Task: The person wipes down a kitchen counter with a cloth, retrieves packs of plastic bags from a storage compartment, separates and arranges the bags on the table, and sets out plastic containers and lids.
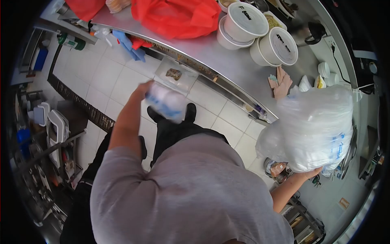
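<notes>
My left hand (145, 88) is closed on the end of a white plastic-wrapped pack (166, 102) with blue print, blurred by motion. The pack hangs over the floor in front of my legs. My right hand (313, 173) is at the lower edge of a large, bulging clear plastic bag (315, 126) with blue lettering, holding it from below. White contents show cloudily through the plastic, but I cannot make out what they are. Most of the right fingers are hidden by the bag.
Along the steel counter (195, 51) lie red bags (174, 18) and lidded white tubs (248, 20) with handwriting. A clear bin (183, 79) holding something brown sits below the counter edge. A dark floor grate (81, 99) and loaded racks (53, 162) are at left.
</notes>
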Demonstrator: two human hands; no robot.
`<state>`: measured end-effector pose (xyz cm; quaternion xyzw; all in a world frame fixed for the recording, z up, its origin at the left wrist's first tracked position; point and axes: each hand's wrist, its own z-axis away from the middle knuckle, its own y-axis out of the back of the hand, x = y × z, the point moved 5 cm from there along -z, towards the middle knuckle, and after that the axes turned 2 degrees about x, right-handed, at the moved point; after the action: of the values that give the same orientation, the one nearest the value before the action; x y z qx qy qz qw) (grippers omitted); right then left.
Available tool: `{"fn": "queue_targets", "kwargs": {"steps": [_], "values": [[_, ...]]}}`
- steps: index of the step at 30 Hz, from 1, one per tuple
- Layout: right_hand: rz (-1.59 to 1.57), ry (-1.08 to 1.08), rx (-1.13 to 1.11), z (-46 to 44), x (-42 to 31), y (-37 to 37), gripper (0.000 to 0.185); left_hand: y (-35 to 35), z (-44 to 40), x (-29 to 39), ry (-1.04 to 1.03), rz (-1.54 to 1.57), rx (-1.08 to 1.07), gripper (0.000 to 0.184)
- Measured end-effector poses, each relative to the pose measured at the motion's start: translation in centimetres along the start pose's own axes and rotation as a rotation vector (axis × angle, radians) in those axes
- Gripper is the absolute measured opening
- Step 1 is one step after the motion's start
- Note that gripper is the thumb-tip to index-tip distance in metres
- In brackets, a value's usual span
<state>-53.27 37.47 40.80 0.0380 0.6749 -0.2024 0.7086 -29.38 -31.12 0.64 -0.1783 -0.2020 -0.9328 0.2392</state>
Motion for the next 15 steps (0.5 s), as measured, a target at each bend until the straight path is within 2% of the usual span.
{"fn": "queue_targets", "kwargs": {"steps": [3,4,6,7,8,10,11,14,15], "values": [[0.101,0.08,0.074,1.8,-1.5,-0.3,0.093,0.6,-1.5,0.4,-0.224,0.798,0.821,0.083],[0.118,0.112,0.054,1.6,-1.7,0.9,0.093,-1.7,0.5,0.1,-0.121,0.924,0.72,0.091],[0.141,0.141,0.041,2.0,-2.0,1.7,0.094,-5.6,-2.2,-4.6,0.109,0.878,0.475,0.09],[0.142,0.145,0.049,2.5,-1.8,1.8,0.095,-7.5,-4.4,-8.2,0.141,0.675,0.458,0.092],[0.143,0.148,0.059,2.9,-1.7,1.9,0.095,-9.7,-0.2,-8.1,0.209,0.59,0.378,0.091],[0.118,0.116,0.089,3.4,-1.6,2.1,0.097,-14.2,-3.0,-13.5,0.18,0.188,0.109,0.084],[0.103,0.099,0.096,3.3,-1.4,2.0,0.098,-15.7,-1.0,-13.4,0.159,0.036,-0.019,0.083],[0.026,0.05,-0.009,2.9,-0.9,1.8,0.097,-17.2,7.7,-8.2,0.114,-0.13,-0.302,0.081],[-0.016,0.029,0.033,2.7,-0.5,1.5,0.095,-17.4,9.6,-6.1,0.059,-0.172,-0.374,0.081]]}}
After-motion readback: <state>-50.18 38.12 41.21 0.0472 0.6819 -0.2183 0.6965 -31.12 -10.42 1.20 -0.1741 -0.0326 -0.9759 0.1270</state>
